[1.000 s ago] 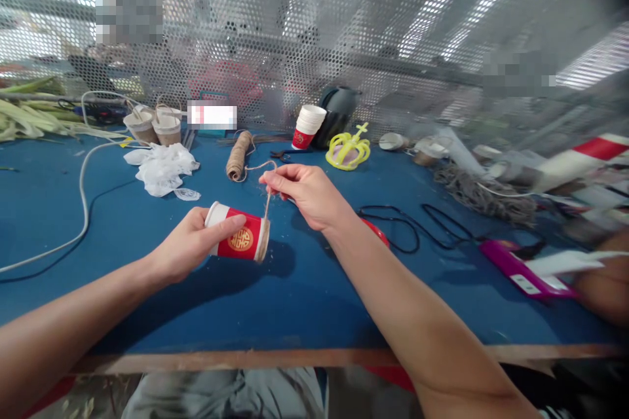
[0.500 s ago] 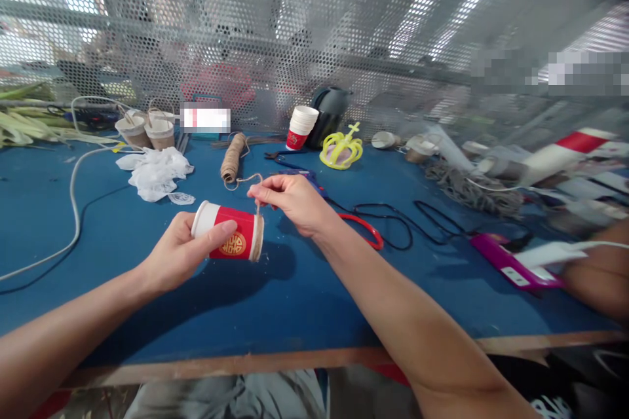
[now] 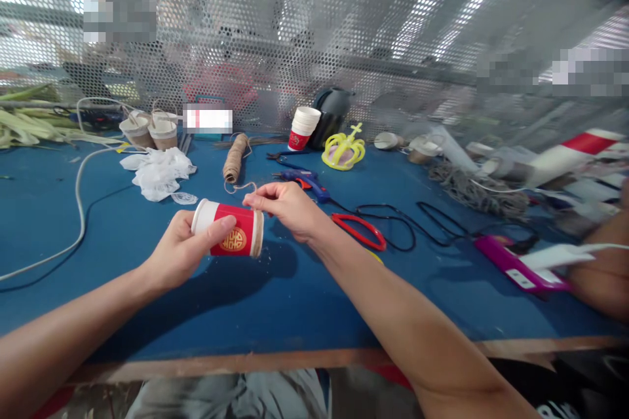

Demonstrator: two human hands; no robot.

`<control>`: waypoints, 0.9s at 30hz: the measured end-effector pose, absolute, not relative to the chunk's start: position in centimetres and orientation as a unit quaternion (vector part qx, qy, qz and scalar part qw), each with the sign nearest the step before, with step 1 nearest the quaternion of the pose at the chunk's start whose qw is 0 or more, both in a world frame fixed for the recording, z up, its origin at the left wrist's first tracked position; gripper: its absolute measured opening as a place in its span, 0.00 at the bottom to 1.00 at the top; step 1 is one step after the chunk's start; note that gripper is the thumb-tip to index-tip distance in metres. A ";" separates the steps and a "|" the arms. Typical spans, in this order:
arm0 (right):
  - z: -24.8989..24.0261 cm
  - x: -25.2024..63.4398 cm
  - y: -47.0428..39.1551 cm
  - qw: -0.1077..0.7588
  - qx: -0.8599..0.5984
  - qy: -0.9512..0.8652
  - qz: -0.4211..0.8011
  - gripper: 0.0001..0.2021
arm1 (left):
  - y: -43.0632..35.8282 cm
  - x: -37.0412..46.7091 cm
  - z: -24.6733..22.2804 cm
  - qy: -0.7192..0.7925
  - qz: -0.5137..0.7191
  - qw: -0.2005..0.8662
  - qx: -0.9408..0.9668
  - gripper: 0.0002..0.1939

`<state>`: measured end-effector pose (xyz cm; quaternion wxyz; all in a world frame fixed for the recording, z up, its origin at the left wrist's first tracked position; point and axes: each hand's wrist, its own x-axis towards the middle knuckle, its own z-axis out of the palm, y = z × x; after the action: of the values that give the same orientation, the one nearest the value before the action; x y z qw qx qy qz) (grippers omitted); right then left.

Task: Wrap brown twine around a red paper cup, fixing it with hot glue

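My left hand (image 3: 184, 245) is wrapped round a red and white paper cup (image 3: 246, 236) with a gold emblem, held on its side above the table. Several turns of brown twine (image 3: 258, 234) circle the cup's right end. Pinched between the thumb and fingers of my right hand (image 3: 280, 205), close to that end, is the same twine. A loose length of it runs back toward the twine roll (image 3: 236, 158) lying behind the cup. Just beyond my right hand lies a blue glue gun (image 3: 309, 182).
Left of the roll sits crumpled white lace (image 3: 162, 173). Stacked paper cups (image 3: 304, 127), a dark kettle (image 3: 334, 114) and a yellow crown-shaped piece (image 3: 343, 149) stand at the back. Red-handled scissors (image 3: 363, 232), black cable and a purple power strip (image 3: 521, 268) lie right. Another person's arm (image 3: 604, 268) is at far right.
My right hand has moved slightly down and left, bringing the twine closer against the cup. My left hand keeps its hold, with the cup turned very little. More of the glue gun shows.
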<state>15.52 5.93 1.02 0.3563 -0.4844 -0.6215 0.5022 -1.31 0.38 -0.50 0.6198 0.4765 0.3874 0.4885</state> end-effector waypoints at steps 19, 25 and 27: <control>2.1 16.8 5.8 0.294 -0.533 -0.741 0.281 0.13 | 1.3 -0.6 0.9 0.430 0.525 0.671 0.298 0.07; 3.8 16.5 2.8 0.275 -0.455 -0.755 0.384 0.09 | 1.2 -0.5 1.0 0.409 0.524 0.676 0.319 0.08; 3.7 16.2 2.3 0.280 -0.465 -0.754 0.369 0.08 | 1.1 -0.5 0.7 0.399 0.528 0.674 0.329 0.08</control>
<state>16.20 2.31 3.68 0.2799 -0.4655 -0.7544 0.3686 -0.52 1.14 0.74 0.6736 0.3288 0.3991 0.5281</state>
